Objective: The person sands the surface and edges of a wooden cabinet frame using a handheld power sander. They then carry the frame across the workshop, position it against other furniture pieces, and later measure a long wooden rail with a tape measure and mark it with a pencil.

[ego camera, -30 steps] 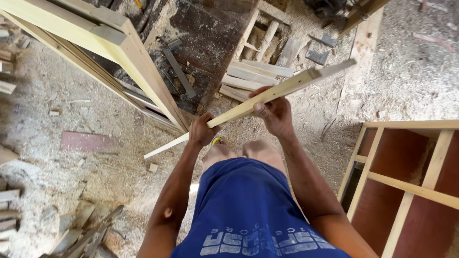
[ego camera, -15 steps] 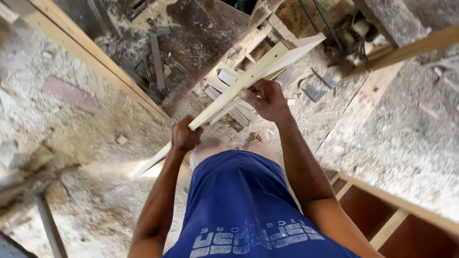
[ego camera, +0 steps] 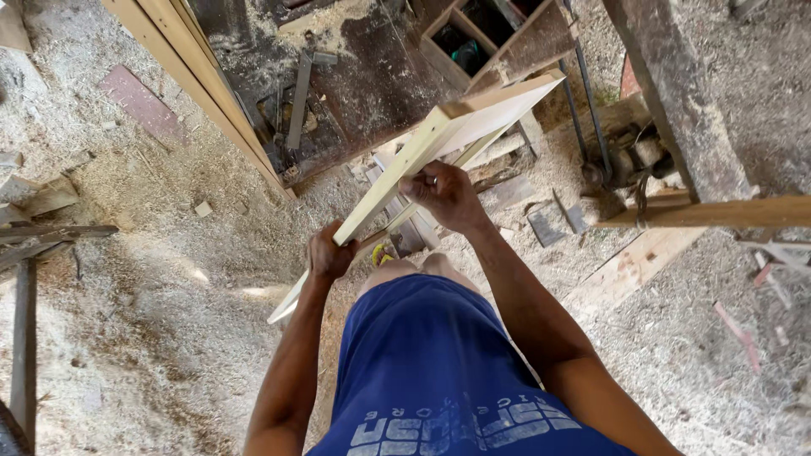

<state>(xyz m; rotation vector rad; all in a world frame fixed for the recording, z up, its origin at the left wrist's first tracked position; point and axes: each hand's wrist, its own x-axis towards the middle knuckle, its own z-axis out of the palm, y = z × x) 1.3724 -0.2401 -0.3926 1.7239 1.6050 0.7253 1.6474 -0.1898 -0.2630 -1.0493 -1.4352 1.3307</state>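
Observation:
I hold a pale wooden frame piece point(ego camera: 473, 122) slanted in front of me, low at the left and high at the right. My left hand point(ego camera: 328, 252) grips its lower stretch. My right hand point(ego camera: 443, 196), with a ring on one finger, grips it further up. The upper end widens into a flat light board with a squared corner. Below me are my blue shirt point(ego camera: 439, 371) and my knees.
Sawdust covers the floor point(ego camera: 144, 295). A long pale wooden beam point(ego camera: 198, 84) runs diagonally at upper left beside a dark worktop point(ego camera: 355, 93). Offcuts lie under the frame piece point(ego camera: 507, 190). A dark post point(ego camera: 676, 93) and a wooden rail point(ego camera: 718, 213) stand at right.
The view has swung, so the beam and worktop shifted up and left. The frame piece has turned, showing its flat board end, and both hands keep their hold.

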